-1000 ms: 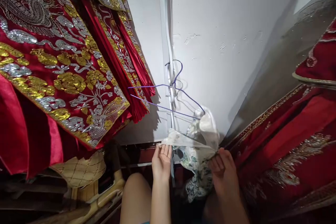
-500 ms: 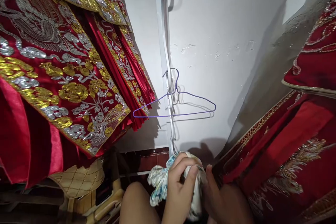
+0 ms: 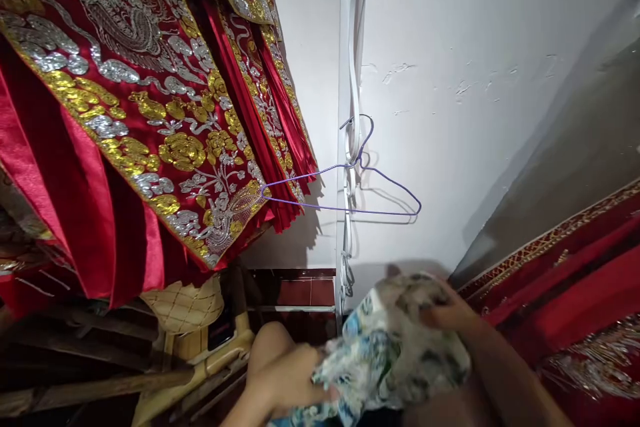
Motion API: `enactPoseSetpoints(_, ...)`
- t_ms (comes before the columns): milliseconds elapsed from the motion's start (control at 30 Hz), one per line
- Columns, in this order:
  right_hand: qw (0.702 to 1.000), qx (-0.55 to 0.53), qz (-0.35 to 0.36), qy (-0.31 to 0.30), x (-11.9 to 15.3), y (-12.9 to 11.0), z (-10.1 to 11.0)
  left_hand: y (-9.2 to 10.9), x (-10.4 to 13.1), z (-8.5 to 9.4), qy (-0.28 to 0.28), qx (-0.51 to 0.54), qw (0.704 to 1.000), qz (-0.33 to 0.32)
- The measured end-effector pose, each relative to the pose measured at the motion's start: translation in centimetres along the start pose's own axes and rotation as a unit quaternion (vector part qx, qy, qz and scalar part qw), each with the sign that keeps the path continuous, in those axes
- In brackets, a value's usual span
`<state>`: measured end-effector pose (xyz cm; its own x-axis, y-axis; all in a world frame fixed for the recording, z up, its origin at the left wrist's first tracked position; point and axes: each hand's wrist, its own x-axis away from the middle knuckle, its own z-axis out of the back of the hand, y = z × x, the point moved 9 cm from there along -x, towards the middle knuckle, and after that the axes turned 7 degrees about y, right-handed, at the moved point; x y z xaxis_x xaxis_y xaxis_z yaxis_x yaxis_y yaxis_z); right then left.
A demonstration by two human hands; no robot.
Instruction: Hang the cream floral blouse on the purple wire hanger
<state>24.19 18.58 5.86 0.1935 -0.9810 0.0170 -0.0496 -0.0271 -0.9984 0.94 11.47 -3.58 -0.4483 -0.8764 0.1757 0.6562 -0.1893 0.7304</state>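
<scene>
A bunched white cloth with a blue and green print [image 3: 385, 353] is stretched between my two hands over my lap. At its lower left, my left hand [image 3: 295, 377] is closed on a gathered part, the fingertips partly hidden. My right hand [image 3: 450, 313] grips the upper right side of the cloth, smeared by motion. What kind of garment it is, I cannot tell. Beyond the cloth, a purple wire hanger [image 3: 383, 212] hangs from a pale strap [image 3: 354, 80] near the wall, with nothing on it.
Red dresses with gold and silver sequins [image 3: 180, 153] hang at the left. More red beaded fabric [image 3: 590, 267] hangs at the right. Below left stands a bamboo chair [image 3: 220, 363] with a quilted tan cushion [image 3: 185, 307]. Behind the hanger is a white wall [image 3: 450, 33].
The cloth has been spread wider, my hands moving apart: the left toward the lower left, the right toward the upper right. The view has shifted right-to-left, and the hanger has tilted.
</scene>
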Motion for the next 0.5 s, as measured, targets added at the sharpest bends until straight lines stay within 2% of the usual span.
enactPoseSetpoints(33,0.996,0.068,0.042,0.044,-1.1,-1.6,1.0,-0.6,0.0,1.7,0.021,-0.055,0.998,0.017)
enactPoseSetpoints(100,0.962,0.221,0.132,0.091,-3.5,-5.0,1.4,-0.9,0.2,6.0,0.090,-0.137,0.986,0.033)
enactPoseSetpoints(133,0.944,0.259,0.164,0.119,-4.8,-6.3,1.4,-0.6,0.4,8.1,0.125,-0.163,0.978,0.029)
enactPoseSetpoints(200,0.933,0.259,0.198,0.154,-7.6,-7.9,1.1,0.6,0.8,11.6,0.178,-0.192,0.965,0.001)
enactPoseSetpoints(267,0.937,0.225,0.217,0.158,-10.0,-8.3,0.6,2.0,1.3,14.3,0.215,-0.213,0.953,-0.027)
enactPoseSetpoints(333,0.943,0.204,0.225,0.133,-11.8,-7.9,-0.2,2.8,1.7,16.4,0.236,-0.242,0.941,-0.022)
enactPoseSetpoints(433,0.950,0.207,0.206,0.108,-12.9,-6.6,-0.1,2.8,1.8,18.7,0.253,-0.289,0.922,0.057)
enactPoseSetpoints(500,0.946,0.222,0.192,0.137,-12.4,-6.2,1.3,3.1,1.8,20.0,0.272,-0.297,0.910,0.102)
